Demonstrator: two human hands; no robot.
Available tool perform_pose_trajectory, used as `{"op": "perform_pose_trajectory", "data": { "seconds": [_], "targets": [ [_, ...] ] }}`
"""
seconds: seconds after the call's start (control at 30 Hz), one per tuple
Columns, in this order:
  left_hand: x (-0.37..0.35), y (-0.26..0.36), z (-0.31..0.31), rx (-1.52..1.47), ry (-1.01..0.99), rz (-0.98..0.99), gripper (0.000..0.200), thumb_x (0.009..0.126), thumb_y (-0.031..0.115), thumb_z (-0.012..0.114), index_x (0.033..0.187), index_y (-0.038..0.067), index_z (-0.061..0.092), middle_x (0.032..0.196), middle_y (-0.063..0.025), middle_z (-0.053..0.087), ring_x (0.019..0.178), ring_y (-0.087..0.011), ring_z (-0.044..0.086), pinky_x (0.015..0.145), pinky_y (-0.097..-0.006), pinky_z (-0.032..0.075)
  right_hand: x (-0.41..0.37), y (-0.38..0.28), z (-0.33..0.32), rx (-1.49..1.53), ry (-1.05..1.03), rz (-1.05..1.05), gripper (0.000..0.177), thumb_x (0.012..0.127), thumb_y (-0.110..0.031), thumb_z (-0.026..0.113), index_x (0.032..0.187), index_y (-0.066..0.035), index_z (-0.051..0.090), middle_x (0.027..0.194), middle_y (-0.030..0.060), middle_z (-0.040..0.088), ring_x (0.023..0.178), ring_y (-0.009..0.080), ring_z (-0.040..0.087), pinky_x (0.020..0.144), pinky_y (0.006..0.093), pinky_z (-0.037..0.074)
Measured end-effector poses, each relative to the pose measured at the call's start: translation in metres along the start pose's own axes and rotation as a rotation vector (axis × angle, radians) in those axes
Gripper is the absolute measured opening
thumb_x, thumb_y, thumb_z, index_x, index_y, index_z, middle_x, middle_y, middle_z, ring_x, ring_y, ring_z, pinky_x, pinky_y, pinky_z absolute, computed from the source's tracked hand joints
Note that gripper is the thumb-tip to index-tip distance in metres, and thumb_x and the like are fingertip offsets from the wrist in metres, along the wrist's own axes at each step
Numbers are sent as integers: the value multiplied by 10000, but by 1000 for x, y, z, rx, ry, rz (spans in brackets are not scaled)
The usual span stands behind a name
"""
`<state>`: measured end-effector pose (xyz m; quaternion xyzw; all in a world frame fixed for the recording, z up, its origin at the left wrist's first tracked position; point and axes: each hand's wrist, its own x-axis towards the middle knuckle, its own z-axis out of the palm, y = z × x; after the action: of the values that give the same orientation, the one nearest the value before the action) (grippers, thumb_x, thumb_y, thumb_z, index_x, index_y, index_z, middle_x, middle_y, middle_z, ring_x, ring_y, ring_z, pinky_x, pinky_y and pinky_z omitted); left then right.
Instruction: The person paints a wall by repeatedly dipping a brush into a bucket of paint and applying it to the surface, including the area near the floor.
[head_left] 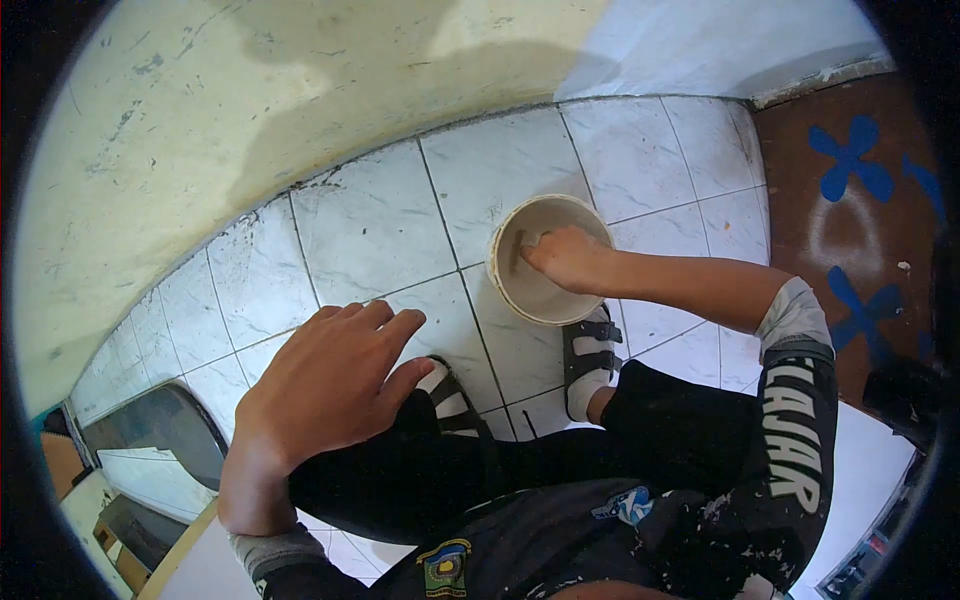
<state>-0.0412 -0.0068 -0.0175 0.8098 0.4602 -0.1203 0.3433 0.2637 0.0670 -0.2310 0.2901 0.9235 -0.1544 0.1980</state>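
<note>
A whitish round bucket [497, 275] stands on the tiled floor in front of my feet. My right hand [572, 258] reaches down inside it, with the fingers closed. A narrow brownish shape [516, 252] shows against the inner wall, just left of the fingertips; whether it is a tool, a stain or a shadow I cannot make out. What the right hand holds, if anything, is hidden. Off to the left, my left hand [335, 375] hovers over my knee, back upward, holding nothing, with the thumb apart from the fingers.
Marbled white tiles [375, 230] run up to a scuffed cream wall [330, 80]. At the right is a brown panel [820, 230] with blue flower shapes. A dark, rounded-corner, reflective object [175, 430] lies at the lower left. My sandalled feet [590, 355] stand close to the bucket.
</note>
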Motion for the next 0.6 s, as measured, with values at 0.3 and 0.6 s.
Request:
{"op": "perform_pose_trajectory", "data": {
  "seconds": [0.3,0.6],
  "targets": [
    [0,-3,-2,10,-18,-14,397,1008,302,606,1286,19,590,1104,-189,672,1047,-374,645,948,-454,498,3,0,1,12,-27,4,245,883,-103,583,1100,-24,666,949,201,722,885,368,732,740,475,593],
    [1,-3,-3,0,-36,-17,397,1015,309,599,1294,26,590,1116,-190,674,1055,-380,644,965,-456,496,3,-2,0,72,3,19,205,865,-110,609,1025,-29,707,975,200,735,923,366,735,781,477,595]
  ]
}}
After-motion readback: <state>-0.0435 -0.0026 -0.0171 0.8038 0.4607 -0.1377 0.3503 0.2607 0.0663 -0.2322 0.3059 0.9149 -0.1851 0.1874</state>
